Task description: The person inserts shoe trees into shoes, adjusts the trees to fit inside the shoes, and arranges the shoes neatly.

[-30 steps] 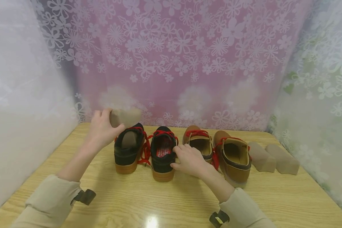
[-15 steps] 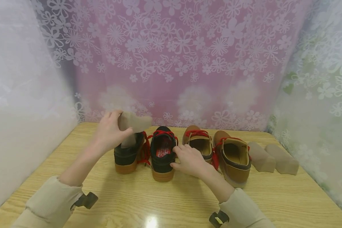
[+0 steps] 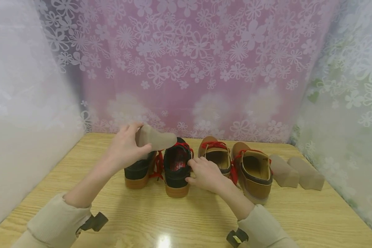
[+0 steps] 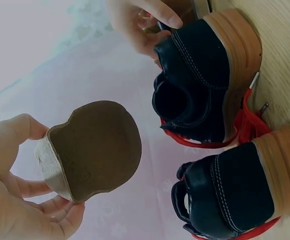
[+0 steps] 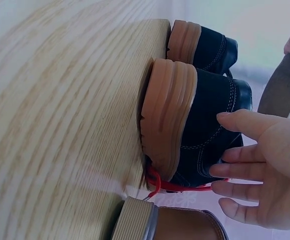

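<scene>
My left hand point(image 3: 128, 146) grips a beige molded shoe insert point(image 3: 156, 138) between thumb and fingers, in the air above the black shoes. Its narrow end points right, over the toe of the right black shoe point(image 3: 177, 184). In the left wrist view the hollow wide end of the insert point(image 4: 97, 150) faces the camera. My right hand point(image 3: 207, 175) rests its relaxed fingers against the right side of that shoe; in the right wrist view the thumb touches near the heel. The left black shoe point(image 3: 137, 175) stands beside it, its opening mostly hidden by my left hand.
Two brown shoes with red laces, the nearer-middle brown shoe point(image 3: 218, 156) and the right-hand brown shoe point(image 3: 255, 186), stand to the right. Past them two beige inserts lie on the wooden table point(image 3: 127, 217). A flowered pink curtain point(image 3: 186, 75) hangs behind.
My left hand has carried the insert rightward and slightly down, from above the left black shoe toward the right one. My right hand has stayed at the shoe's side.
</scene>
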{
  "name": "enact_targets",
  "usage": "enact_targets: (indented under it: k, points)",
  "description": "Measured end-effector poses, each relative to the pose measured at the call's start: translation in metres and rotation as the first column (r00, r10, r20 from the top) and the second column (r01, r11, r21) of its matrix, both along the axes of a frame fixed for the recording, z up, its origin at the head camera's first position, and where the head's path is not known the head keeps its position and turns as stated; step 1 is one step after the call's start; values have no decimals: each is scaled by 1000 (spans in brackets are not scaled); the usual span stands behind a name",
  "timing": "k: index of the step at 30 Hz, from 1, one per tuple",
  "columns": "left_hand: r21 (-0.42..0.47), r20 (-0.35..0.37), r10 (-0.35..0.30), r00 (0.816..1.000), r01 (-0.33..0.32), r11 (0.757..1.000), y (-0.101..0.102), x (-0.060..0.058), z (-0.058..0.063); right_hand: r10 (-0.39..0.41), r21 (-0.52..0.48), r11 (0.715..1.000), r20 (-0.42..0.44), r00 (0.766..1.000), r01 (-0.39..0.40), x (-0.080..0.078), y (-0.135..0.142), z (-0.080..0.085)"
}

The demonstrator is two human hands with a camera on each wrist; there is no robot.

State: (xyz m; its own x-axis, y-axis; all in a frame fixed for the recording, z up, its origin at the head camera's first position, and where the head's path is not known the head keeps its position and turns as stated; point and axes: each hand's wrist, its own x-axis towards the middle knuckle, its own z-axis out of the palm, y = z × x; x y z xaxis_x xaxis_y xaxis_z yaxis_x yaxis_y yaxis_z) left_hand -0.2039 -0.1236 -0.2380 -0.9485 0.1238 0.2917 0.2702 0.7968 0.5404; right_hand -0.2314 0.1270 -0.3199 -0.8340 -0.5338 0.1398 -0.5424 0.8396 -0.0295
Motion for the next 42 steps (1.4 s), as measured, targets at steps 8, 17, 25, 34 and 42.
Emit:
enact_targets:
  k: [8,17,25,34,42]
  points:
    - [-5,9,-38,999,38,999,8,4,-1,5,-5,1000,-8,1000,-5,-1,0,-1]
    - [-47,6,-63,998,64,997,14,5,-5,13,3,1000,-20,1000,-13,-2,0,-1]
    - [-102,29,-58,998,61,993,23,7,-8,25,19,1000,-38,999,-24,-2,0,-2]
    - [-139,7,-98,995,98,985,33,5,-17,31,28,999,-43,999,-30,-2,0,-4]
    - [-189,-32,-109,994,101,977,40,2,-21,42,68,997,-66,997,-38,-2,1,-5]
